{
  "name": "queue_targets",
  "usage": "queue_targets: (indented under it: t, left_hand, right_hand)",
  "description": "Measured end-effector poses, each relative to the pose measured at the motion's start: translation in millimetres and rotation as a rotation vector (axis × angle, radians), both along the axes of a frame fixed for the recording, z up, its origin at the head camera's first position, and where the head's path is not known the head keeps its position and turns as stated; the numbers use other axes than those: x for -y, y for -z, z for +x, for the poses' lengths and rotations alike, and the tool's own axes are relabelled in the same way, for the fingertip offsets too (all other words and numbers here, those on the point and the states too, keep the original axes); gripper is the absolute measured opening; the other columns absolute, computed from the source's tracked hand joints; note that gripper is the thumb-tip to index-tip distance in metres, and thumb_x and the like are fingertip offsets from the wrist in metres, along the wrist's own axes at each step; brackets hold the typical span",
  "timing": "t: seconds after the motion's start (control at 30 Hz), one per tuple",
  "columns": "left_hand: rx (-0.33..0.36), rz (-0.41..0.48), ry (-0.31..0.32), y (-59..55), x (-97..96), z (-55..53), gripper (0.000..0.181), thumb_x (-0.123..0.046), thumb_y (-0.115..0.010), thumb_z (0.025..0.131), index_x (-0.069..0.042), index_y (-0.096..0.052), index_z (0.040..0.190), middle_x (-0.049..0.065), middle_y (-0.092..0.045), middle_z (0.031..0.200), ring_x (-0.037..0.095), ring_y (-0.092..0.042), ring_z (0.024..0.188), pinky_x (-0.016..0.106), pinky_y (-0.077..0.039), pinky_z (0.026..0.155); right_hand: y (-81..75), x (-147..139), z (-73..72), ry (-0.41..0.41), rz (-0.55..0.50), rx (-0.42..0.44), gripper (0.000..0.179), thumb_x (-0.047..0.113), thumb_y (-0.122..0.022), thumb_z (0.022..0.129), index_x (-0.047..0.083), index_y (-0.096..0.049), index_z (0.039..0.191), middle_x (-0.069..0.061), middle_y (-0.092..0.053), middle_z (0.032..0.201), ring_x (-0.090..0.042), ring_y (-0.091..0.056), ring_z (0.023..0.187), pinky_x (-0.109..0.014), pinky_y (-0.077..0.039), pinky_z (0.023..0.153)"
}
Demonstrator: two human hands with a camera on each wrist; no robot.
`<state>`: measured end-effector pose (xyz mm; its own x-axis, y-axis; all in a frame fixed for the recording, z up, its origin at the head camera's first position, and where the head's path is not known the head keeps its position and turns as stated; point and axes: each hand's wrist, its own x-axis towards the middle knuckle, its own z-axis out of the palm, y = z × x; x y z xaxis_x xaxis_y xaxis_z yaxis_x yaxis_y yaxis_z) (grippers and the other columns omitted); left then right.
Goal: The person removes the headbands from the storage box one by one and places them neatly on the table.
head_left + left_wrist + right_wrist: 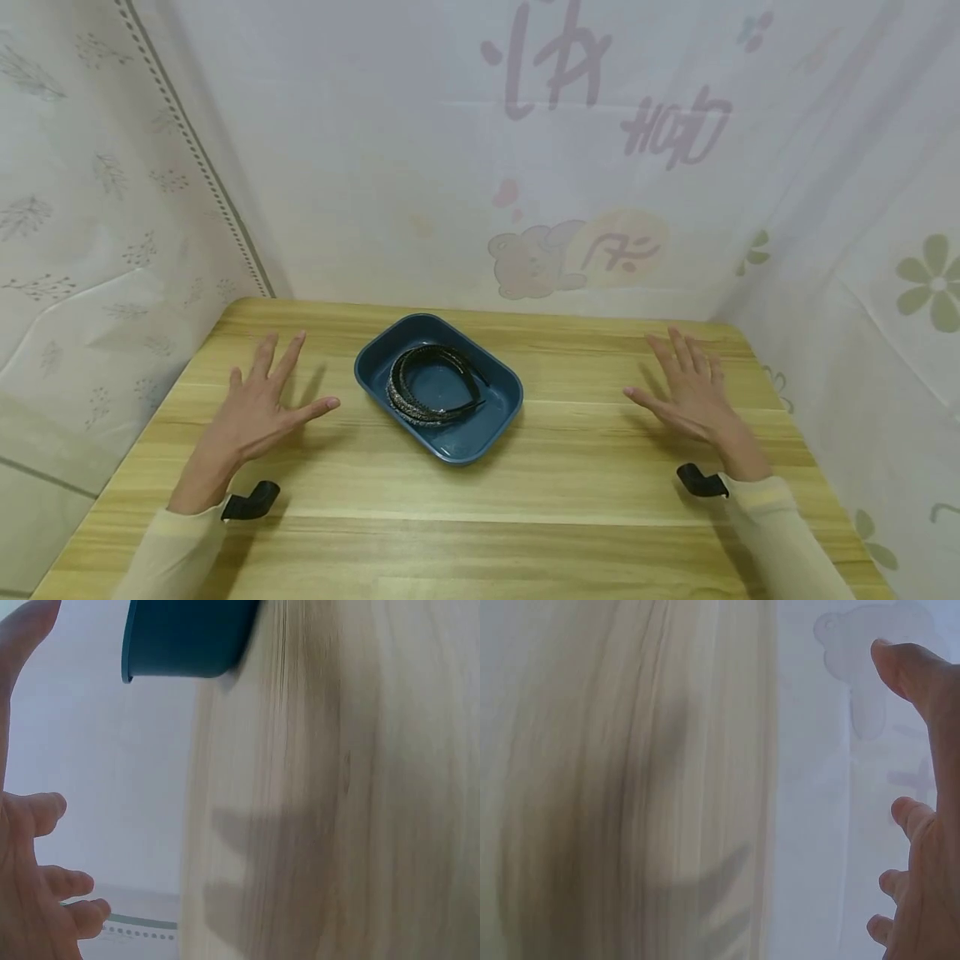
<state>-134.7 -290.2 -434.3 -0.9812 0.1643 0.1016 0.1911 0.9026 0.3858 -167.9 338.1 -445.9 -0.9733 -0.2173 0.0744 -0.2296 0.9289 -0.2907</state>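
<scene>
A blue rectangular tray [498,425] with rounded corners sits on the wooden table, turned at an angle. Inside it lie dark headbands [412,407], some with a glittery band; how many overlap there I cannot tell. My left hand [258,408] is held to the left of the tray, fingers spread, holding nothing. On the other side, farther from the tray, my right hand [690,396] is also spread and holds nothing. The left wrist view catches the tray's side wall [187,645] above my left fingers [67,883]. Only table, curtain and my right fingers [907,814] appear in the right wrist view.
The wooden table [570,533] ends at a back edge against a pale printed curtain [375,167]. More curtain hangs at the left and right sides. A black wrist mount [251,502] is on the left wrist, and another black mount [701,481] is on the right.
</scene>
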Motion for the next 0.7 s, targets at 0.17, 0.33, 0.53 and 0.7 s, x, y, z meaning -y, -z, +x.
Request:
queue_targets:
  t: [0.17,0.33,0.53,0.7]
  left_hand:
    - [0.049,0.058,-0.015,-0.1,-2.6,1.1,0.108,-0.061,-0.068,0.091,-0.024,0.001,0.167,0.029,-0.001,0.169,0.067,-0.026,0.141,0.086,-0.013,0.110]
    - [0.065,0.143,0.001,-1.3,-4.9,1.7,0.104,-0.055,-0.067,0.094,-0.023,0.001,0.167,0.029,-0.005,0.169,0.064,-0.021,0.145,0.084,-0.012,0.113]
    - [0.053,0.218,-0.005,-1.3,-8.6,0.3,0.100,-0.051,-0.066,0.097,-0.029,0.002,0.166,0.027,-0.010,0.169,0.063,-0.025,0.144,0.083,-0.028,0.104]
    - [0.070,0.276,0.000,-0.5,-13.8,-2.4,0.095,-0.049,-0.063,0.100,-0.029,0.003,0.166,0.032,-0.014,0.167,0.062,-0.032,0.141,0.083,-0.031,0.102]
  right_hand:
    - [-2.8,13.4,-3.7,-0.017,-0.037,0.018,0.096,0.064,-0.062,0.094,0.028,-0.009,0.166,-0.009,0.011,0.173,-0.047,0.007,0.158,-0.082,0.002,0.116]
    - [-5.7,26.1,-6.8,-0.043,-0.045,0.019,0.097,0.063,-0.063,0.094,0.027,-0.010,0.166,-0.010,0.009,0.174,-0.046,0.005,0.158,-0.081,0.000,0.116]
    - [-8.4,40.5,-9.7,-0.068,-0.069,0.032,0.097,0.063,-0.064,0.093,0.029,-0.010,0.166,-0.007,0.009,0.174,-0.045,0.003,0.158,-0.084,-0.004,0.114]
    - [-10.8,53.2,-12.5,-0.103,-0.086,0.033,0.097,0.062,-0.065,0.093,0.029,-0.010,0.166,-0.006,0.008,0.174,-0.043,0.001,0.159,-0.083,-0.007,0.115]
